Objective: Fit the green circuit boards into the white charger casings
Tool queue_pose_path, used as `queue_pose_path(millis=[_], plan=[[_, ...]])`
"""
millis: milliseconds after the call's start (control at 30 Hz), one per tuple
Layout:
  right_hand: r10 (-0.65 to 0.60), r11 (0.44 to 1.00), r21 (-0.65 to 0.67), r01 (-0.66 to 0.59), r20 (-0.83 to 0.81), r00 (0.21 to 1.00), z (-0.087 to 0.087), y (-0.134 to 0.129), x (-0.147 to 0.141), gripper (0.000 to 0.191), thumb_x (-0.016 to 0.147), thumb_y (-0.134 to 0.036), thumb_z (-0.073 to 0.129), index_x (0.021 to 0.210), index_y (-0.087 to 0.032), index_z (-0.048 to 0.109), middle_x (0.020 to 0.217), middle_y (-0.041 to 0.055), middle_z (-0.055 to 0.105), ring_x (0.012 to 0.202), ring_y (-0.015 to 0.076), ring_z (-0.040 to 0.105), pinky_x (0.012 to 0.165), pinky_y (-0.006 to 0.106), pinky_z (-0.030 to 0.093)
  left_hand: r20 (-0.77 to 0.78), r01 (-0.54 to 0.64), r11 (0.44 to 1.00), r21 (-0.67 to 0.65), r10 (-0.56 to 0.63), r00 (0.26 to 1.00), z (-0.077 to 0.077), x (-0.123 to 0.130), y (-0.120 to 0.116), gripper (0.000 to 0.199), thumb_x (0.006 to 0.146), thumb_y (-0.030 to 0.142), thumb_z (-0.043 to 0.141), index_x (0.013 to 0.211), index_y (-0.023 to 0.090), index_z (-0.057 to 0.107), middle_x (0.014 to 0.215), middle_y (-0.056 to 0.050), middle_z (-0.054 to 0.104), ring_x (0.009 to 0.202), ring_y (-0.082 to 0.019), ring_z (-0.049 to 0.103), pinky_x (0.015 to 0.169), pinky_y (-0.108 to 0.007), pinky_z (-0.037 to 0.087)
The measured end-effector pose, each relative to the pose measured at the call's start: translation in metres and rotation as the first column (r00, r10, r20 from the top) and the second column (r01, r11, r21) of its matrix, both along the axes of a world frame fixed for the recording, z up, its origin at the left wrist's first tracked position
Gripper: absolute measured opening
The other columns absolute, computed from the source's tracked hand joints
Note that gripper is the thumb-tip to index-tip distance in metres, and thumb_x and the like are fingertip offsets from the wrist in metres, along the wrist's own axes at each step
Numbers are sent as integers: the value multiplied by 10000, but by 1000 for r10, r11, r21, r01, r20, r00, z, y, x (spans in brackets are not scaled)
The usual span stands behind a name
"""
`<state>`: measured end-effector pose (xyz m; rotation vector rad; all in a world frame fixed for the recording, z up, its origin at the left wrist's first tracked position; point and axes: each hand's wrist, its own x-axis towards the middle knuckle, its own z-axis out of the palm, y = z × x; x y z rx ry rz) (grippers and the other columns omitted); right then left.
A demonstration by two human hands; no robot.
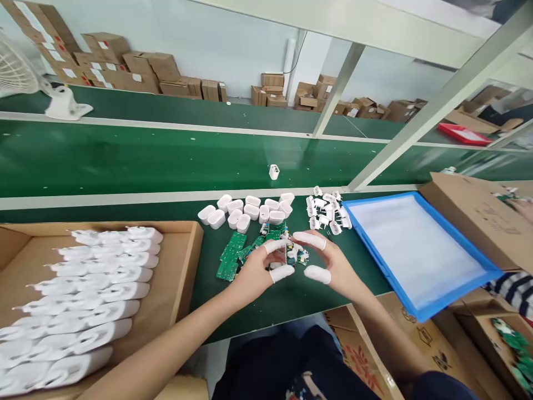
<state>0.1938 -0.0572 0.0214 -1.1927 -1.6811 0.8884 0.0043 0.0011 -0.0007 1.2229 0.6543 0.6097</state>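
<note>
My left hand wears white finger cots on thumb and forefinger. Its fingertips pinch a small circuit board, seen nearly edge-on. My right hand, also with white finger cots, is just right of the board, thumb and forefinger apart with nothing between them. Beneath and behind the hands lie green circuit boards, some joined in a panel, partly hidden by my left hand. Beyond them stand several white plastic housings. To their right is a loose heap of small white plug parts.
A cardboard tray with rows of white chargers is at left. A blue-rimmed tray lies at right, beside cardboard boxes. One white housing stands on the green ledge. A slanted post rises behind. Another person's hand shows far right.
</note>
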Motion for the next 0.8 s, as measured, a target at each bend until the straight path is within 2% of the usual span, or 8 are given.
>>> queue_pose_path(millis=[100,233,333,467,533,633,700,800], plan=[[-34,996,88,16,209,977,4,-1,-3,605,801,-523,664,1302,-222,512,1209,118,550,1131,247,551,949,403,475,-92,31,971,238,-9,996,-4,-1,-1,446,718,306,750,1137,207,636,1051,-63,589,947,-220,597,899,-354,486],[-34,991,131,-7,305,952,5,0,-10,516,802,-434,697,1263,-260,543,1194,98,568,1120,238,560,934,397,494,-213,93,887,453,6,977,1,-3,-3,382,759,318,714,1115,210,627,948,-36,580,891,-201,587,827,-333,496],[-42,984,176,-19,340,939,7,-4,-10,477,814,-370,700,1255,-280,543,1183,89,579,1100,235,562,914,392,503,-284,119,851,512,37,958,3,-3,-5,405,774,325,695,1149,214,590,970,-37,594,910,-205,588,826,-345,493],[-131,968,244,60,288,949,7,1,8,383,847,-343,652,1211,-263,568,1151,86,591,1049,235,575,888,402,497,-307,52,872,488,116,945,-1,-2,-6,616,790,267,665,1349,251,406,1228,-70,547,1104,-223,558,957,-381,463],[-225,963,193,189,186,957,2,20,22,316,874,-381,595,1162,-251,605,1133,76,598,1020,230,584,887,403,489,-338,53,866,497,137,931,-3,-2,-4,514,821,225,607,1310,250,451,1238,-68,533,1109,-216,557,967,-384,458],[-411,908,100,407,27,911,-14,74,38,370,892,-490,503,1081,-206,646,1126,77,618,1061,232,574,938,392,458,-357,66,840,538,155,921,-4,-3,-1,320,854,202,548,1173,230,562,1132,-53,570,1036,-201,577,940,-378,467],[-483,872,88,481,-4,876,-29,120,41,417,922,-501,433,1097,-178,632,1160,93,613,1113,225,549,997,391,415,-334,48,828,559,171,927,-5,-3,0,279,856,202,549,1132,230,583,1099,-44,583,1006,-193,579,914,-366,478],[-552,832,48,553,-23,833,-51,179,35,370,941,-437,462,1121,-148,605,1181,112,603,1116,216,547,1015,401,402,-317,37,817,576,181,931,-7,-4,2,251,858,195,542,1100,237,596,1055,-35,595,957,-182,588,860,-344,495]])
